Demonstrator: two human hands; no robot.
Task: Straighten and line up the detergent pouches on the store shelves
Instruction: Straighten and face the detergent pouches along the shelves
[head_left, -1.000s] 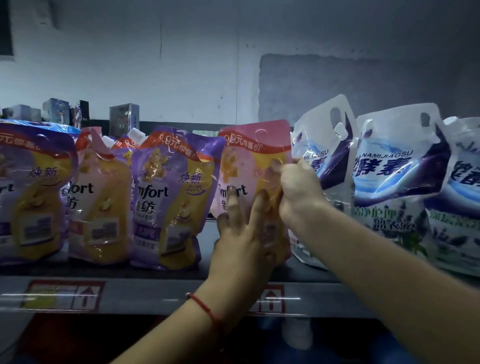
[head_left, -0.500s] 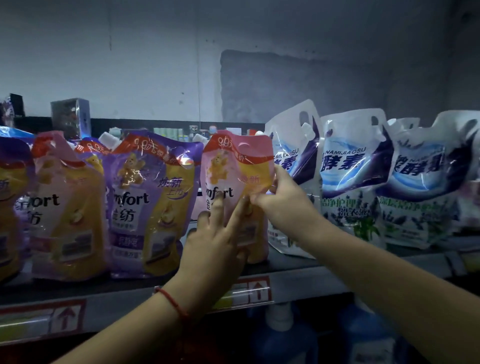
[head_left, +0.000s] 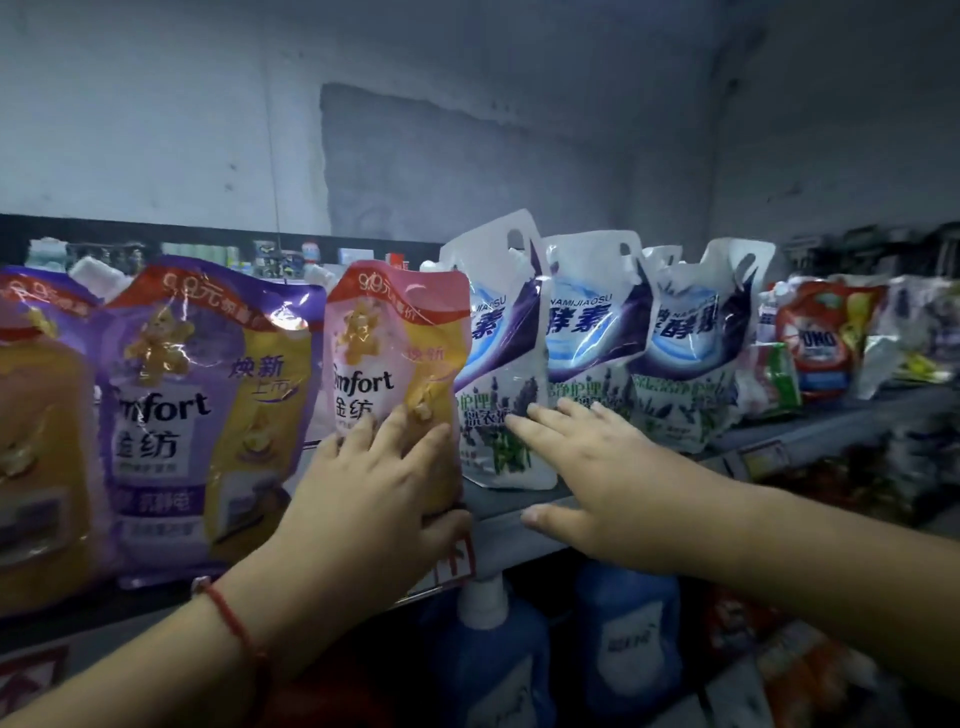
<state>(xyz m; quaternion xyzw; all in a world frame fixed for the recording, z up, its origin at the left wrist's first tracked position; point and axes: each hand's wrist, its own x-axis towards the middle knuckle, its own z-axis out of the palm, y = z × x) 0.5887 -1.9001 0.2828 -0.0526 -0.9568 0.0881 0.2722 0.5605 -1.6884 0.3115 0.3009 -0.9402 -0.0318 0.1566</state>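
A pink Comfort pouch (head_left: 384, 364) stands upright on the shelf (head_left: 501, 540), between a purple Comfort pouch (head_left: 208, 395) and a white-and-blue pouch (head_left: 498, 332). My left hand (head_left: 374, 499) presses flat against the pink pouch's lower front, with the thumb at its bottom right corner. My right hand (head_left: 597, 467) is spread with straight fingers. Its fingertips reach the lower front of the white-and-blue pouch, and the thumb is near the shelf edge. Two more white-and-blue pouches (head_left: 587, 322) (head_left: 696, 332) lean to the right of it.
A yellow-and-pink pouch (head_left: 36, 441) stands at the far left. Red and mixed packets (head_left: 815, 338) crowd the shelf's right end. Blue detergent bottles (head_left: 498, 660) stand on the shelf below. A grey wall is behind.
My right hand has let go of the pink pouch's right edge and moved right, fingers spread, to the white-and-blue pouch. My left hand stays flat on the pink pouch.
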